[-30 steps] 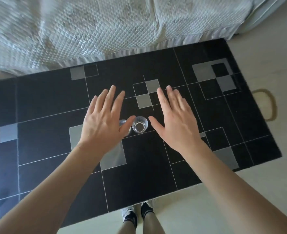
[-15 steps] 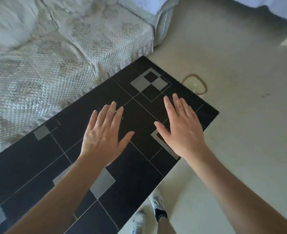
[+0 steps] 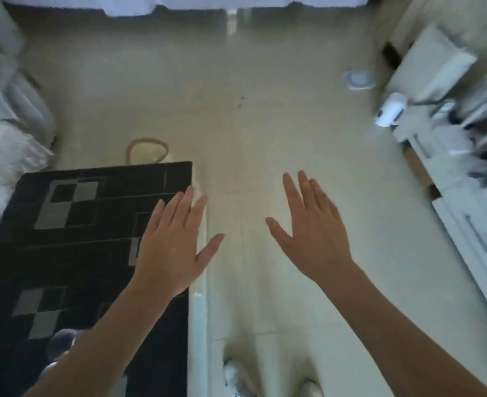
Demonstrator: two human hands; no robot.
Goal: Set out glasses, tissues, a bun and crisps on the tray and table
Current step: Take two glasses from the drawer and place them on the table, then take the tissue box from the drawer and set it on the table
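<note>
- Pale floor tiles [image 3: 265,116] fill most of the blurred view, with a black table [image 3: 79,219] patterned in grey squares at the left.
- Beyond the table's far corner, a brown loop [image 3: 148,149] is seen on the floor.
- Above the table's right edge, the left hand [image 3: 170,247] is held flat, fingers spread, holding nothing.
- Right of the table, over the floor, the right hand [image 3: 314,233] is spread wide and empty.
- At the table's near edge, partly hidden under the left forearm, two glasses [image 3: 60,343] are dimly made out.
- White furniture [image 3: 451,167] is seen far right of the table.

The worktop [image 3: 73,224] has a matt black top with grey squares and thin pale lines, and a smooth, pale, faintly glossy edge. The floor [image 3: 265,124] looks like smooth beige tile with a soft sheen. At the left, the sofa cover [image 3: 4,164] is white quilted cloth, rough-textured.
</note>
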